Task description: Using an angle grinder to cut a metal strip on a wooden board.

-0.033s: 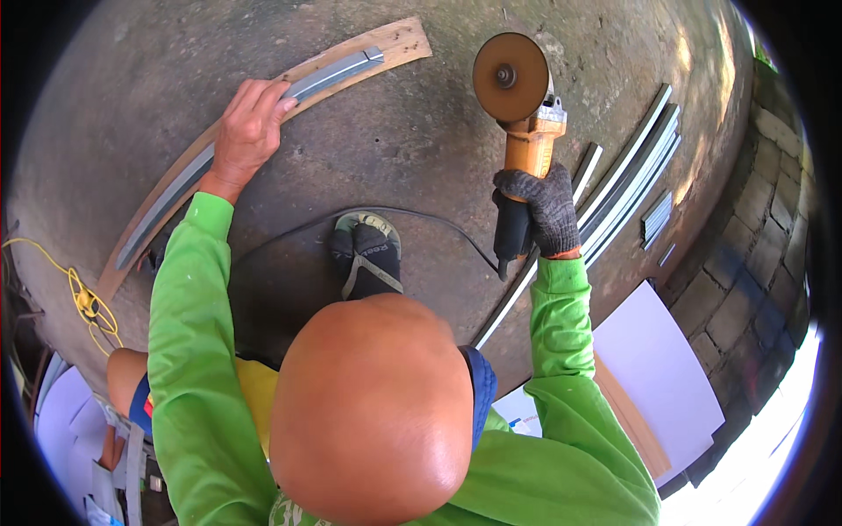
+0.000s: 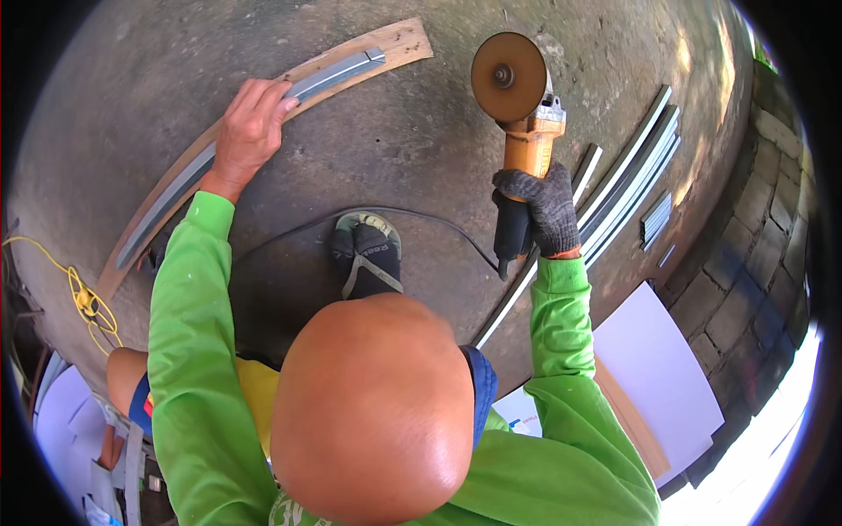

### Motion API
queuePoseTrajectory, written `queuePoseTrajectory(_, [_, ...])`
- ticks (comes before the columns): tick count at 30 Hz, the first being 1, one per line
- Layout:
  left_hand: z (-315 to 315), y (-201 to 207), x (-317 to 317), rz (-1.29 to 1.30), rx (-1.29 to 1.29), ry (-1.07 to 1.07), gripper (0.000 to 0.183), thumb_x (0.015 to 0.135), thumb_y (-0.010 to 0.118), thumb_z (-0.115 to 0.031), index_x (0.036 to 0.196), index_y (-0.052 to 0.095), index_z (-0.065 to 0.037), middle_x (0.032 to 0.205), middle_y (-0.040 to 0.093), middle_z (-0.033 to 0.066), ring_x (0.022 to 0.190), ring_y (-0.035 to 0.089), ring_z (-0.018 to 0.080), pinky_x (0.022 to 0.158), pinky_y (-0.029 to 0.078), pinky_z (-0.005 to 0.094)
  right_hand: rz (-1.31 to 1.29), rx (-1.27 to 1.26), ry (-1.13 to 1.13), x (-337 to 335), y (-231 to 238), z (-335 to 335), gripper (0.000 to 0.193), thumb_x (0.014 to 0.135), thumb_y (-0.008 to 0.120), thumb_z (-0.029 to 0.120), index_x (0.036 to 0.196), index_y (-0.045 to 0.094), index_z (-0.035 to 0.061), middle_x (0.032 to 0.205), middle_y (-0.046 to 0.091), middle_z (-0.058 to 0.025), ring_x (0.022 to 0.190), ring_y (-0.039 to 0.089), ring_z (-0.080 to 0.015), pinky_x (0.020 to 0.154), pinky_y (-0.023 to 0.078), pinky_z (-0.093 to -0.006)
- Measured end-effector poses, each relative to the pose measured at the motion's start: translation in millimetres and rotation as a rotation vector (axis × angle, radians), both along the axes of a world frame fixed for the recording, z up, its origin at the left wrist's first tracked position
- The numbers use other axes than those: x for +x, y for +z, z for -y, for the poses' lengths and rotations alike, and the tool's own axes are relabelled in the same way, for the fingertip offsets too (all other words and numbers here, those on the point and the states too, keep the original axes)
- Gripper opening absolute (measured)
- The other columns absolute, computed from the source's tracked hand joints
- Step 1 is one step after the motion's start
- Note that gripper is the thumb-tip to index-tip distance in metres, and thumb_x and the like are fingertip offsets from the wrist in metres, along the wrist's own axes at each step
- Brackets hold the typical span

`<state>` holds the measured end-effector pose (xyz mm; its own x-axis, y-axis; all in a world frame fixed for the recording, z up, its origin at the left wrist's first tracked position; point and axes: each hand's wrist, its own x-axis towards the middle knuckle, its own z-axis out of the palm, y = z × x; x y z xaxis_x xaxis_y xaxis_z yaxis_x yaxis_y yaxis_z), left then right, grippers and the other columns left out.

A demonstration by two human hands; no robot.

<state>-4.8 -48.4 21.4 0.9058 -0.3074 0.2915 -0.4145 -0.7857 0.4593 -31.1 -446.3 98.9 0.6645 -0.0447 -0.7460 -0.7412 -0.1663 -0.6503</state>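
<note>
My bare left hand (image 2: 249,131) is closed around a long grey metal bar (image 2: 338,75), thumb on its near side. The bar lies along a wooden plank (image 2: 406,39) on the ground, and a notch or cut line shows close to its far end. In a dark knitted glove, my right hand (image 2: 554,209) grips the body of a yellow and black angle grinder (image 2: 528,151). The grinder's round brown disc (image 2: 517,88) points away from me, apart from the bar. Whether the disc spins cannot be told.
The grinder's black cord (image 2: 303,226) runs past my sandalled foot (image 2: 374,250). Several metal bars (image 2: 627,181) and short cut pieces (image 2: 655,221) lie at right, near a block wall (image 2: 737,254). A white board (image 2: 667,368) is by my right arm; a yellow cord (image 2: 86,302) is at left.
</note>
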Motion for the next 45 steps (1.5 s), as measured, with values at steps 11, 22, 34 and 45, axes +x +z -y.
queuePoseTrajectory(11, [0.1, -5.0, -1.4, -0.002, -0.035, 0.009, 0.02, 0.091, 0.07, -0.011, 0.106, 0.068, 0.003, 0.095, 0.065, 0.0145, 0.09, 0.063, 0.0338, 0.08, 0.052, 0.0427, 0.068, -0.126, 0.239, 12.2, -10.8, -9.8, 0.044, 0.069, 0.087, 0.016, 0.102, 0.067, -0.004, 0.08, 0.071, -0.0097, 0.065, 0.069, -0.019, 0.062, 0.058, -0.0314])
queuePoseTrajectory(22, [0.3, -7.2, -2.7, 0.032, -0.011, 0.003, 0.022, 0.089, 0.072, -0.013, 0.106, 0.067, 0.001, 0.094, 0.062, 0.013, 0.09, 0.062, 0.0323, 0.08, 0.053, 0.0419, 0.081, -0.272, 0.411, 22.8, -15.1, -17.6, 0.057, 0.064, 0.09, 0.034, 0.104, 0.067, 0.0009, 0.081, 0.071, -0.0106, 0.069, 0.069, -0.0201, 0.067, 0.056, -0.0343])
queuePoseTrajectory(34, [6.2, -12.5, -10.3, 0.072, 0.033, 0.047, 0.026, 0.085, 0.076, -0.014, 0.105, 0.065, -0.001, 0.098, 0.061, 0.0103, 0.093, 0.06, 0.0296, 0.085, 0.052, 0.0397, 0.104, -0.45, 0.607, 42.3, -14.1, -48.8, 0.064, 0.063, 0.089, 0.042, 0.108, 0.068, 0.002, 0.084, 0.073, -0.0158, 0.077, 0.072, -0.0285, 0.073, 0.056, -0.0396])
queuePoseTrajectory(45, [5.8, -20.7, -10.2, 0.102, 0.021, 0.038, 0.027, 0.085, 0.077, -0.017, 0.103, 0.064, -0.002, 0.098, 0.06, 0.0101, 0.094, 0.06, 0.029, 0.086, 0.051, 0.0389, 0.157, -0.478, 0.588, 42.7, -14.3, -63.6, 0.053, 0.066, 0.089, 0.03, 0.104, 0.068, 0.0005, 0.082, 0.072, -0.0104, 0.073, 0.07, -0.0218, 0.069, 0.056, -0.0361])
